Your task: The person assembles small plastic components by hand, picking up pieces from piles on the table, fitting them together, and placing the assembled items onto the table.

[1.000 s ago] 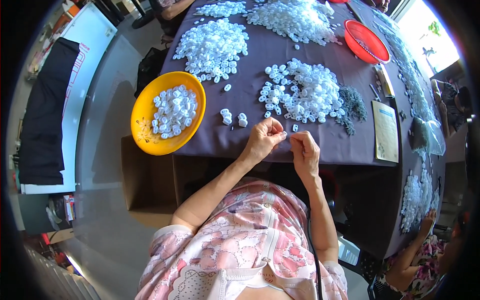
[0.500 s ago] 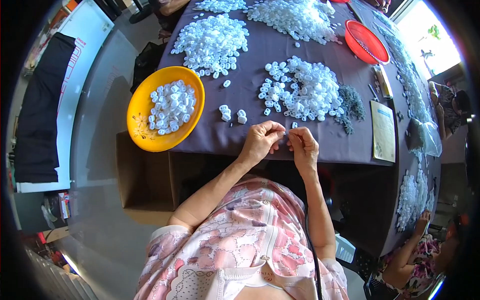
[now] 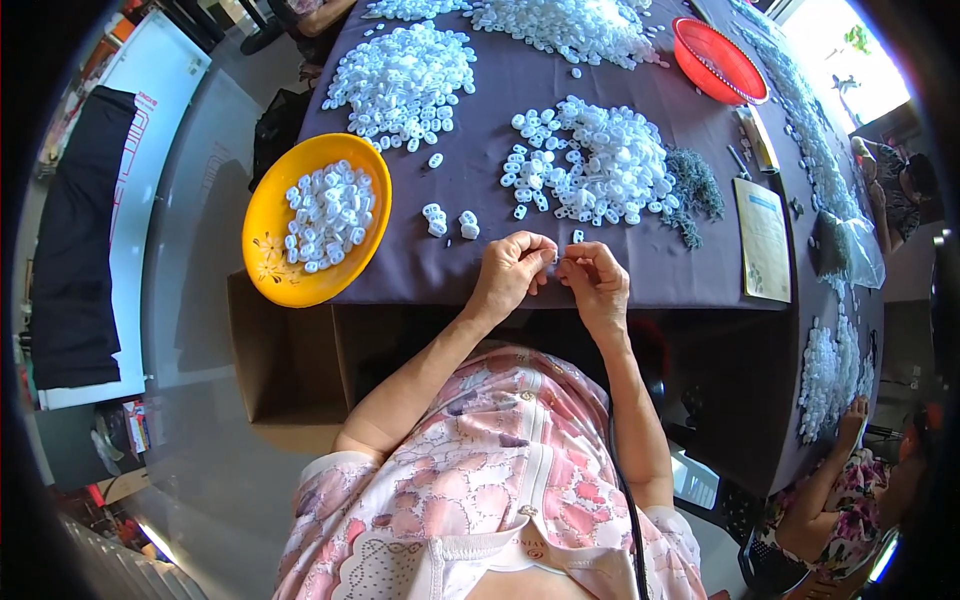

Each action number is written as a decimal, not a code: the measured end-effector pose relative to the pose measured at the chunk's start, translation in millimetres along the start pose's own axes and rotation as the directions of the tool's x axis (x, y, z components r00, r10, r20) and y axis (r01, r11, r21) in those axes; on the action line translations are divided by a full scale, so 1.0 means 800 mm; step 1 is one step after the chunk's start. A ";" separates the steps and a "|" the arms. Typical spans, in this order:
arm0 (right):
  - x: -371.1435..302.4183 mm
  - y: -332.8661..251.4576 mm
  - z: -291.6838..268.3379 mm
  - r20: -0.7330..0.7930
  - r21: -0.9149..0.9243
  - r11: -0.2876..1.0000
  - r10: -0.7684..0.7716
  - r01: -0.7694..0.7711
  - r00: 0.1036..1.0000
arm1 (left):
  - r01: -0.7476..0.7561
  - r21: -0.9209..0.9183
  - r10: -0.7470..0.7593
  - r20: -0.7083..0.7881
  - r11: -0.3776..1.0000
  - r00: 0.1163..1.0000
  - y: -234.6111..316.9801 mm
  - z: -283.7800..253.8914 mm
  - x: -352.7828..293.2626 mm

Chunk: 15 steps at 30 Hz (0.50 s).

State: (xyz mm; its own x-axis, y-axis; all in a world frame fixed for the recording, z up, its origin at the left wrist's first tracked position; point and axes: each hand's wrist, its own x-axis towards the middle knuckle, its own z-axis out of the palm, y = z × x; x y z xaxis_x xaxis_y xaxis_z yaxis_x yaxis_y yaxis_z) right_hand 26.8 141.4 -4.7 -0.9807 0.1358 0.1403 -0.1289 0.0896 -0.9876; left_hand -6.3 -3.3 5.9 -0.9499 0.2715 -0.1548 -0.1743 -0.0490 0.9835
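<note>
My left hand point(image 3: 512, 272) pinches a small white plastic piece point(image 3: 555, 257) between thumb and forefinger, just above the table's front edge. Beside it my right hand point(image 3: 600, 287) is closed in a pinch, its fingertips meeting the same piece; anything else in them is too small to make out. A single white two-hole piece point(image 3: 578, 236) lies just beyond my fingers. Two small stacks of these oval pieces, a left one point(image 3: 434, 219) and a right one point(image 3: 469, 225), stand to the left. Farther out spreads a heap of loose white pieces point(image 3: 615, 165), touching a tangle of tiny grey-green springs point(image 3: 692, 195).
A yellow bowl point(image 3: 262, 225) with white pieces sits at the table's left edge, above a cardboard box point(image 3: 285, 360). More heaps point(image 3: 405, 80) lie farther back. A red basket point(image 3: 735, 90) and a paper packet point(image 3: 762, 240) are on the right. Another person's arm point(image 3: 845, 440) reaches in at far right.
The view has shifted slightly. My fingertips have come closer together, and the white piece between them now shows more clearly. Heaps and bowl look the same.
</note>
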 end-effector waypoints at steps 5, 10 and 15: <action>0.000 0.000 0.001 0.005 -0.024 0.999 -0.025 0.025 1.000 | 0.010 0.018 -0.010 0.005 1.000 1.000 -0.003 -0.001 0.001; 0.000 0.000 0.002 -0.009 -0.026 0.999 -0.019 0.019 1.000 | -0.002 0.039 0.002 -0.001 0.999 1.000 0.004 0.001 -0.001; 0.000 -0.001 0.003 -0.016 -0.033 0.999 -0.032 0.032 0.999 | 0.000 0.063 0.000 -0.010 0.998 1.000 0.003 0.001 -0.002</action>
State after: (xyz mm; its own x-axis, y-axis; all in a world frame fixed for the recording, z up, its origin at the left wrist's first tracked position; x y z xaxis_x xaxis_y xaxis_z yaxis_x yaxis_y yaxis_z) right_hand 26.8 139.2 -4.4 -0.9736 0.1486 0.1734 -0.1553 0.1263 -0.9798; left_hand -5.2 -2.8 8.7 -0.9526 0.2615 -0.1556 -0.1579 0.0121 0.9874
